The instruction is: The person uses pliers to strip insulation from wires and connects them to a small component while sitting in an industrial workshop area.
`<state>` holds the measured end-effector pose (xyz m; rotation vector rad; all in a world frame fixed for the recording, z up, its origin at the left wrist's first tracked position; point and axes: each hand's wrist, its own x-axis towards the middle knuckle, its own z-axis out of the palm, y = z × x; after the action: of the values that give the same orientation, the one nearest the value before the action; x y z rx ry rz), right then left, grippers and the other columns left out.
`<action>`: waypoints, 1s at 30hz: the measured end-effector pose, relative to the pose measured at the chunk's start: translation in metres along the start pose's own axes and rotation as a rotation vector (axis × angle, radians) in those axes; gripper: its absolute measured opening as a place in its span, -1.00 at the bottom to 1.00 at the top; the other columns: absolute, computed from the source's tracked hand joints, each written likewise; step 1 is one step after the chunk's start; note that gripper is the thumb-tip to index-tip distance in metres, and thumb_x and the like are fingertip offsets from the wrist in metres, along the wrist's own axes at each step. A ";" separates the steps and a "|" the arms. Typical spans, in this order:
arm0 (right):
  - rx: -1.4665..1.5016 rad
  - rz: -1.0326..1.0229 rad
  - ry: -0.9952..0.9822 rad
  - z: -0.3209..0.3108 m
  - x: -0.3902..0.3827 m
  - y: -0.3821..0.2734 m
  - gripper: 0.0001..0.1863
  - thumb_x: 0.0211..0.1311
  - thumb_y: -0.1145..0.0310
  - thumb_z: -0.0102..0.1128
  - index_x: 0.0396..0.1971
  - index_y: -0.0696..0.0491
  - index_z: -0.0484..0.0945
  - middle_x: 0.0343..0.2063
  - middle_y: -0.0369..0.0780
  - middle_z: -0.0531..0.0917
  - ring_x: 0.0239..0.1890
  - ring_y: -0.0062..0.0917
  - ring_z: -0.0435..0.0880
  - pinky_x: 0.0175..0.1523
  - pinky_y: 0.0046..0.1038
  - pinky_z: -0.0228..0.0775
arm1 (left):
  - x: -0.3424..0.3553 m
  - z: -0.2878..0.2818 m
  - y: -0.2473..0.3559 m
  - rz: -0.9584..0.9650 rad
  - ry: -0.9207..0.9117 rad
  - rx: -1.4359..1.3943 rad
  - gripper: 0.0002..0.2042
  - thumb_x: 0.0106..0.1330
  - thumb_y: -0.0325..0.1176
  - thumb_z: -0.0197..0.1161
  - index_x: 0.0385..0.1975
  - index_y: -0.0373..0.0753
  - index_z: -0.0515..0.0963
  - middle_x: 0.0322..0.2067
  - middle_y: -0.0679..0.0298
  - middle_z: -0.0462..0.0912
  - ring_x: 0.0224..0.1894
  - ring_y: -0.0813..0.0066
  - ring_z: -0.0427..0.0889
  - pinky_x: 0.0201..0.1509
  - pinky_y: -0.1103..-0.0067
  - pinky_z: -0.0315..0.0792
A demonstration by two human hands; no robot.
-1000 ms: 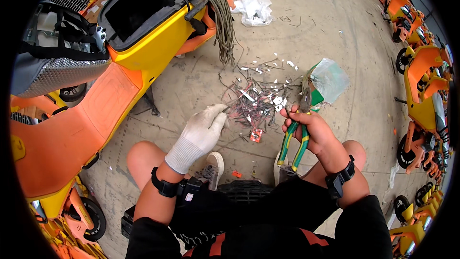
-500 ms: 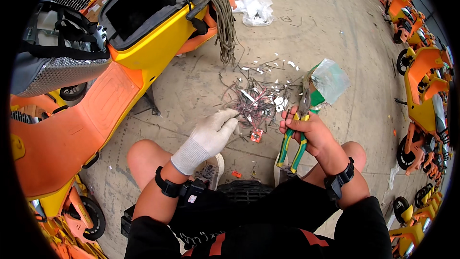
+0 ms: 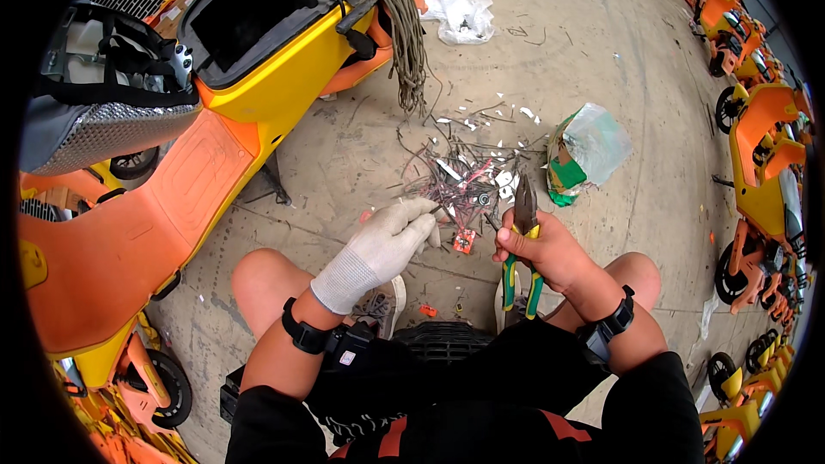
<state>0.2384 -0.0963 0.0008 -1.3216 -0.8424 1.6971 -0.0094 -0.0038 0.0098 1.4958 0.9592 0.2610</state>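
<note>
My left hand (image 3: 378,247), in a whitish knit glove, has its fingertips pinched on a short dark piece of cable (image 3: 436,209). My bare right hand (image 3: 554,251) grips pliers (image 3: 526,206) with green and yellow handles, their jaws pointing away from me. Another thin dark piece of cable (image 3: 491,221) sticks out from the fingers of that hand. Just beyond both hands, a pile of cut wires and white scraps (image 3: 468,176) lies on the floor, with a small orange-red piece (image 3: 464,241) at its near edge.
A yellow and orange scooter (image 3: 232,133) stands at the left, a bundle of long cables (image 3: 404,43) draped over it. A green and clear plastic bag (image 3: 593,150) lies right of the pile; a clear plastic bag (image 3: 464,13) is farther off. More scooters (image 3: 760,155) line the right.
The pliers have come nearer to me, away from the plastic bag, and their handles sit closer together. A dark cable piece now shows at my right fingers. My left hand has barely moved.
</note>
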 end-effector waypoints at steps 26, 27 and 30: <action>-0.005 0.397 0.064 0.004 0.003 0.021 -0.51 0.30 0.50 0.16 0.22 0.09 0.34 0.07 -0.23 0.62 0.05 -0.44 0.66 -0.15 -0.43 0.46 | 0.004 0.006 -0.018 0.082 0.159 0.081 -0.63 0.50 -0.33 -0.03 0.17 -0.40 0.48 -0.29 0.18 0.69 -0.14 0.43 0.65 0.05 0.52 0.47; -0.112 0.376 0.053 0.009 0.002 0.022 -0.51 0.29 0.49 0.20 0.20 0.13 0.35 0.06 -0.24 0.60 0.05 -0.50 0.61 -0.06 -0.43 0.46 | 0.003 0.006 -0.016 0.077 0.171 0.120 -0.65 0.50 -0.34 -0.02 0.14 -0.40 0.49 -0.29 0.18 0.69 -0.16 0.42 0.65 0.04 0.52 0.48; -0.246 0.213 -0.027 0.011 0.006 0.044 -0.52 0.29 0.51 0.21 0.19 0.15 0.35 0.07 -0.24 0.58 0.02 -0.54 0.57 0.06 -0.43 0.46 | 0.003 0.008 -0.010 0.066 0.198 0.185 -0.70 0.49 -0.36 -0.01 0.07 -0.39 0.50 -0.34 0.21 0.67 -0.21 0.44 0.63 -0.01 0.52 0.48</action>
<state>0.2185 -0.1108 -0.0377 -1.6052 -0.9794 1.8219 -0.0064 -0.0093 -0.0022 1.6959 1.1161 0.3823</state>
